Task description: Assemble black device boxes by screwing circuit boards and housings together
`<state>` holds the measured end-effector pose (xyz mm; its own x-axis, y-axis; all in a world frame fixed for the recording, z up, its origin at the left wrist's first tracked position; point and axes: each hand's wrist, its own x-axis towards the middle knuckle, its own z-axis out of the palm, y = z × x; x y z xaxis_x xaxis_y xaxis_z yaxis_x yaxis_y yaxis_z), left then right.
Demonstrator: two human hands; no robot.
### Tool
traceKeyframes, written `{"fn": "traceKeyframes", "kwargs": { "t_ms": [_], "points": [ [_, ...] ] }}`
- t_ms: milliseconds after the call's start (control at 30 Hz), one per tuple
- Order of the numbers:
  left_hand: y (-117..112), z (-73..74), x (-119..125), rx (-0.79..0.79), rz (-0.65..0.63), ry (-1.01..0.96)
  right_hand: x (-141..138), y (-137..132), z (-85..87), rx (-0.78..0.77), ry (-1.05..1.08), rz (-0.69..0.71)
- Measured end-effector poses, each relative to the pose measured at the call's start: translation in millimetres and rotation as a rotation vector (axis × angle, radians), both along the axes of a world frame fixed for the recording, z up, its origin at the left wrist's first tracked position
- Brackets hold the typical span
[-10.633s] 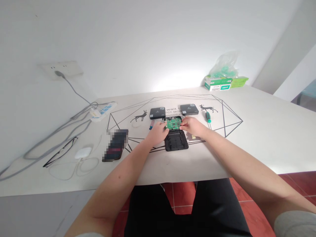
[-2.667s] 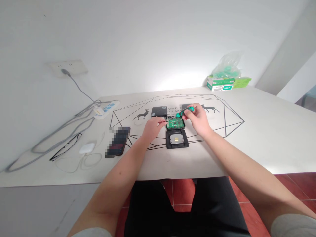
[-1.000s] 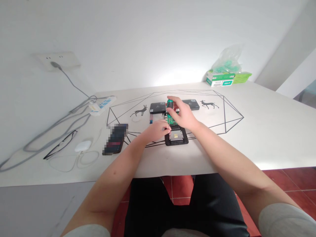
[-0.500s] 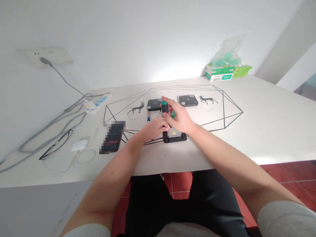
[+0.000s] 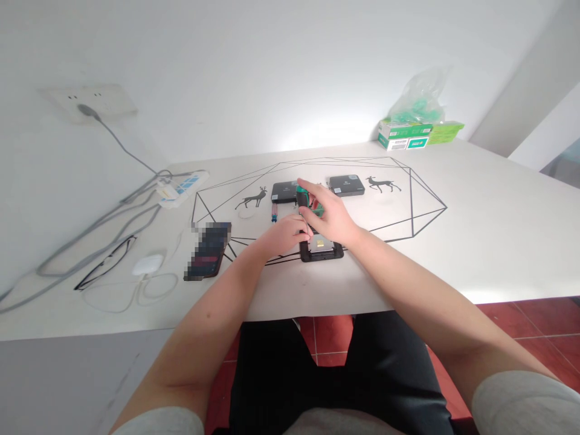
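Note:
My right hand [image 5: 330, 217] grips a green-handled screwdriver [image 5: 302, 199] held nearly upright, its tip pointing down at a green circuit board [image 5: 318, 210] that the hands mostly hide. My left hand [image 5: 284, 234] is curled right beside the tip, fingers pinched at the board's left edge; what they pinch is hidden. Just in front lies an open black case half [image 5: 322, 250] with a metal plate inside.
Two closed black boxes [image 5: 284, 191] [image 5: 347, 184] lie behind the hands. A small blue and red item [image 5: 273, 212], a blurred phone [image 5: 207, 258], glasses [image 5: 105, 261], a white charger with cable [image 5: 147, 264] and a power strip [image 5: 181, 187] are at left. Green box with bag [image 5: 414, 134] at the back right.
Over the last second the right hand with the upright screwdriver has shifted slightly left over the board's left side. The left hand has stayed beside it. The camera view has tilted a little.

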<state>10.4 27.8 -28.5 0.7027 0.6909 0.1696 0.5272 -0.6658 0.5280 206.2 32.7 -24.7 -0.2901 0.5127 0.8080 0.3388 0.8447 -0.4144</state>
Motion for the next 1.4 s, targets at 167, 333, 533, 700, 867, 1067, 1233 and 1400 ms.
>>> {"fn": "traceKeyframes", "kwargs": {
  "t_ms": [167,333,533,700,867,1067,1233,1400],
  "points": [
    [1,-0.2,0,-0.001,0.016,0.007,0,1,-0.7,0.006,-0.007,-0.002],
    [0,0.0,-1,0.003,0.030,0.008,-2,1,-1.2,0.004,0.028,0.011],
    [-2,1.6,0,-0.011,0.013,0.014,-4,-4,0.5,-0.116,0.106,0.027],
    [-2,1.6,-2,0.015,0.056,0.018,-5,-7,2.7,-0.181,0.158,0.042],
    [1,-3.1,-5,0.077,0.093,0.031,-4,-5,4.8,-0.349,0.323,0.205],
    [2,-6.0,-7,0.079,0.047,0.007,-6,-2,4.9,-0.372,0.401,0.222],
    [-1,-5.0,-5,0.071,0.044,0.018,-7,-3,4.3,-0.314,0.356,0.163],
    [1,-3.9,-10,0.141,0.114,0.045,-5,-7,9.8,-0.405,0.365,0.263]
  ]
}}
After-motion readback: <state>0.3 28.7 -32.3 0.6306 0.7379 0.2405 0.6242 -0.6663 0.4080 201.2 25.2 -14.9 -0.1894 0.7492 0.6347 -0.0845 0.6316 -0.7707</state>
